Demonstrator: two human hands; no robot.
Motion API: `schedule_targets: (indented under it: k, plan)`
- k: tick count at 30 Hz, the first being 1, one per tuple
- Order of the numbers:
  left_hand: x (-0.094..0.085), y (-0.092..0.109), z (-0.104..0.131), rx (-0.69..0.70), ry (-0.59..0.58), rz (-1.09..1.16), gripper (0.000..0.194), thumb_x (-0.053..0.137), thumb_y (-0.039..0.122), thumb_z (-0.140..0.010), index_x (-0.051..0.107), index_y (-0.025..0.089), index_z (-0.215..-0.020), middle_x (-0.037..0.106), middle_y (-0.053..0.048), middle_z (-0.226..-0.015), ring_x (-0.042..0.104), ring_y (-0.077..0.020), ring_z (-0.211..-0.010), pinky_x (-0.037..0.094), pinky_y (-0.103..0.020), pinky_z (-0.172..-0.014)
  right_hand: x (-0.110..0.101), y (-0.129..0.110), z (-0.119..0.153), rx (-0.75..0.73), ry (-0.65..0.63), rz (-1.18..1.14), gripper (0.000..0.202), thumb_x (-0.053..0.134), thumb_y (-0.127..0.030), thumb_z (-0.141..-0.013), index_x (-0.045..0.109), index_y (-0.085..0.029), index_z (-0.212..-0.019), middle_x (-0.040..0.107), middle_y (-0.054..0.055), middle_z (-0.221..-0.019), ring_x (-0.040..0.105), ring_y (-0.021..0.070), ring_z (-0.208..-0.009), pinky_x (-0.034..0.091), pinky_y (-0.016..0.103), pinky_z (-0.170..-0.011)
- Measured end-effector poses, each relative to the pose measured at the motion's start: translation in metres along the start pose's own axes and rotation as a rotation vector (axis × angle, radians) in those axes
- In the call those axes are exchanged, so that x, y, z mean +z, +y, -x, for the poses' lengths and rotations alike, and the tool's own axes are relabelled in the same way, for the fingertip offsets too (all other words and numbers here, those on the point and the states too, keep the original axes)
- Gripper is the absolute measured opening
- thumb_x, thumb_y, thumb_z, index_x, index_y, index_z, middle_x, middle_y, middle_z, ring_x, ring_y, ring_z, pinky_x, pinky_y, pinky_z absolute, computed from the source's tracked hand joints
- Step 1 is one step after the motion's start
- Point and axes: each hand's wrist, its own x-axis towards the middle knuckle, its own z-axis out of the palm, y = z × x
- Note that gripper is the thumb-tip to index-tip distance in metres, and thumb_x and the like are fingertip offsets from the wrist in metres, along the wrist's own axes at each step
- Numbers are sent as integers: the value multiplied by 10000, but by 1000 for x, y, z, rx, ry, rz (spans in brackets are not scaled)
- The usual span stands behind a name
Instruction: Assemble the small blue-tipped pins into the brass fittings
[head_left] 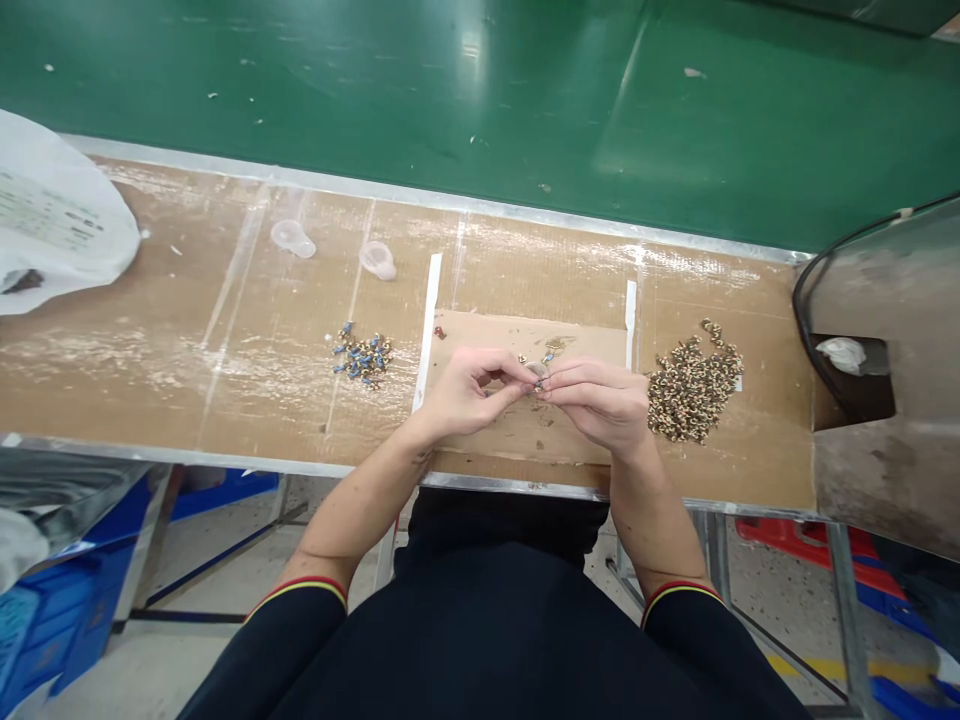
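My left hand (480, 390) and my right hand (600, 398) meet over a taped-down cardboard sheet (487, 445). Thumb and forefinger of each are pinched together on a tiny blue-and-brass part (538, 384); its exact kind is too small to make out. Just behind my fingertips lie a few more small pieces (553, 350), brass-coloured with a touch of blue. Left of the sheet is a small pile of blue-and-brass parts (364, 357). Close by my right wrist spreads a larger heap of brass-coloured parts (694, 390).
Two clear plastic cups (377, 260) (292, 238) sit at the back left. A white bag (60, 215) covers the far left end. On the right stands a metal box (892, 360) with a black cable. Behind the bench runs a green surface (465, 110).
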Motion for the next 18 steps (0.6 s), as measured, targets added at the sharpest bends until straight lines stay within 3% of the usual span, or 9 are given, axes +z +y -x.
schedule_targets:
  k: [8,12,14,18]
  plan:
    - [0,1,0,-16,-57,29,140,753,302,-892,781,181,-829,799,-84,-797,749,-168,-725,603,-270,-641,-2,0,-1,-23,-44,-60,239,691,-18,-896,768,-243,-923,817,11,-877,807,178,-843,715,330,-773]
    - [3,-2,1,-6,7,51,203,767,376,-898,791,183,-841,797,-84,-789,739,-158,-686,589,-259,-595,-2,1,0,-31,3,-23,206,706,-76,-918,769,-270,-950,815,4,-902,802,170,-833,715,335,-747]
    - [5,-3,1,53,80,57,175,774,359,-900,795,191,-856,803,-78,-804,749,-154,-696,597,-252,-605,-4,1,1,4,77,-21,182,775,-172,-901,759,-293,-1036,817,10,-975,803,184,-860,714,360,-758]
    - [5,-2,2,216,187,39,30,773,235,-903,795,215,-897,818,-53,-838,775,-140,-744,620,-235,-664,-8,2,1,160,157,-35,465,783,-470,-896,658,-310,-1315,781,59,-1141,782,196,-894,683,351,-699]
